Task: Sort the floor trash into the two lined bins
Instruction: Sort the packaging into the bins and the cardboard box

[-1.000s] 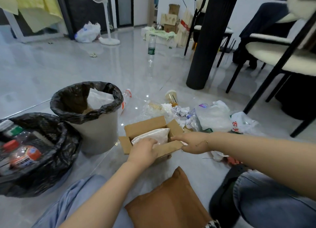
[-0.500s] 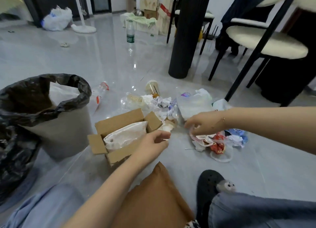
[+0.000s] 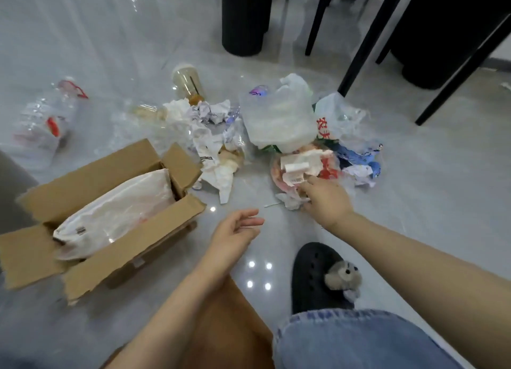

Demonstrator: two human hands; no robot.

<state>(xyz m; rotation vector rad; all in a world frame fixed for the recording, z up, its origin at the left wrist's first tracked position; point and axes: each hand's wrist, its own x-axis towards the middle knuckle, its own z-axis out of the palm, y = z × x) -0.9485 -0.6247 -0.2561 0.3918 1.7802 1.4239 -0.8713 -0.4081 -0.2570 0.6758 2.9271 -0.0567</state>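
Floor trash lies in a pile: crumpled tissues point(image 3: 213, 111), a white plastic bag point(image 3: 279, 120), a blue wrapper point(image 3: 359, 158), and a red-and-white wrapper with receipts point(image 3: 301, 167). My right hand point(image 3: 325, 200) rests palm down on the near edge of that wrapper, touching a crumpled tissue point(image 3: 290, 202); its fingertips are hidden. My left hand point(image 3: 235, 230) hovers open and empty over bare floor, right of an open cardboard box point(image 3: 110, 172) that holds a white bag point(image 3: 116, 211). Neither bin's lined rim is in view.
A crushed clear bottle point(image 3: 47, 117) and a tipped drink cup point(image 3: 188, 84) lie at the back left. A black pillar point(image 3: 243, 17) and black chair legs point(image 3: 365, 45) stand behind the pile. My black slipper point(image 3: 312, 274) and a brown bag point(image 3: 221, 327) are near.
The view has swung down and right, and both bins have left it. My left hand has let go of the box and opened. My right hand has moved onto the red-and-white wrapper.
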